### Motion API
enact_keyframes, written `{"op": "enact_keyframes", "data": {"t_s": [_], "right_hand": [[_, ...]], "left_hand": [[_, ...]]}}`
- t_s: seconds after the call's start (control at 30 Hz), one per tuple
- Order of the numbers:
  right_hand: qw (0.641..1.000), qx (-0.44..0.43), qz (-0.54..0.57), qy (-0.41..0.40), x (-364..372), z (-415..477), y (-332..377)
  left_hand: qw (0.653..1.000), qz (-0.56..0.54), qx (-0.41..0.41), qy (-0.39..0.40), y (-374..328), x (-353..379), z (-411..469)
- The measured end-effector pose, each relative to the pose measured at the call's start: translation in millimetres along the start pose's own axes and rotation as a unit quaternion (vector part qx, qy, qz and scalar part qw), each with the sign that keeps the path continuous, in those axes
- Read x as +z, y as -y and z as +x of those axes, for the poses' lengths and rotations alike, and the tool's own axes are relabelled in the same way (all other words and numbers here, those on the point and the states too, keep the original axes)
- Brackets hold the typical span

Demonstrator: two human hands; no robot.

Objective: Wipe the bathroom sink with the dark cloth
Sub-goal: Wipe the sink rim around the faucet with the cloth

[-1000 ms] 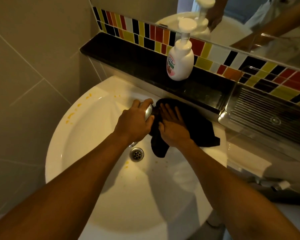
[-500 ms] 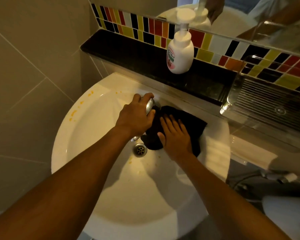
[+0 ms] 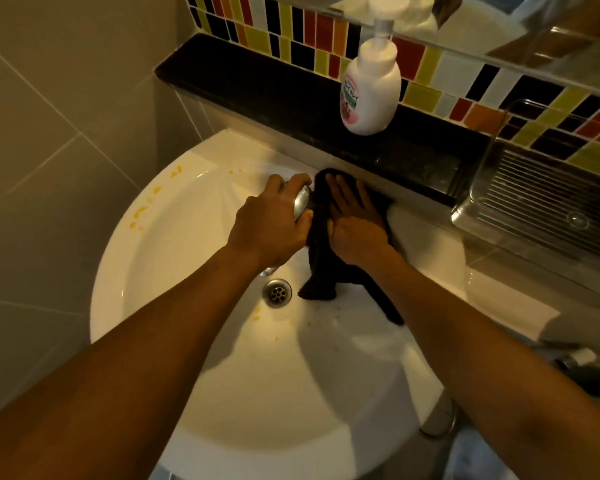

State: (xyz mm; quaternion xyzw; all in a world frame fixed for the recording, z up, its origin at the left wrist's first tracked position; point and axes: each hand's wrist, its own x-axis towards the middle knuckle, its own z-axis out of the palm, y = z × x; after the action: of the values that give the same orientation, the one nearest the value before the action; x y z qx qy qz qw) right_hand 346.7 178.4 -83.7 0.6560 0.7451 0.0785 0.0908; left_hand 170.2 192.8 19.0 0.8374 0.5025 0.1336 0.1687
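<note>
The round white sink [image 3: 194,375] fills the middle of the view, with a metal drain [image 3: 277,292] in its bowl and orange spots on its left rim [image 3: 140,213]. My left hand [image 3: 269,226] is wrapped around the chrome tap [image 3: 302,201] at the back of the sink. My right hand [image 3: 355,220] presses flat, fingers spread, on the dark cloth [image 3: 321,268] on the sink's back rim just right of the tap. The cloth's lower ends hang down into the bowl beside the drain.
A black ledge [image 3: 257,88] runs behind the sink, with a white pump soap bottle [image 3: 370,88] standing on it. A clear ribbed tray [image 3: 541,202] sits on the right. Coloured tiles and a mirror rise behind. A beige tiled wall is on the left.
My right hand has slid the cloth from the bowl's slope back up onto the rim behind the tap. My left hand has stayed on the tap.
</note>
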Motion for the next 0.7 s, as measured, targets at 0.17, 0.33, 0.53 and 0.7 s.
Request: {"op": "enact_keyframes", "data": {"t_s": [0.17, 0.33, 0.53, 0.7], "right_hand": [[0.994, -0.062, 0.023, 0.09, -5, 37, -22], [0.996, -0.074, 0.043, 0.028, -13, 28, -17], [0.998, -0.043, 0.036, 0.023, -9, -19, -38], [0.994, 0.048, 0.095, 0.024, -5, -89, -50]], "left_hand": [[1.0, 0.008, 0.0, -0.004, 3, 4, 2], [1.0, 0.016, 0.002, -0.001, 6, 2, 3], [1.0, 0.002, 0.005, 0.001, 5, -1, 5], [1.0, -0.001, -0.011, 0.02, 1, -5, 3]]}}
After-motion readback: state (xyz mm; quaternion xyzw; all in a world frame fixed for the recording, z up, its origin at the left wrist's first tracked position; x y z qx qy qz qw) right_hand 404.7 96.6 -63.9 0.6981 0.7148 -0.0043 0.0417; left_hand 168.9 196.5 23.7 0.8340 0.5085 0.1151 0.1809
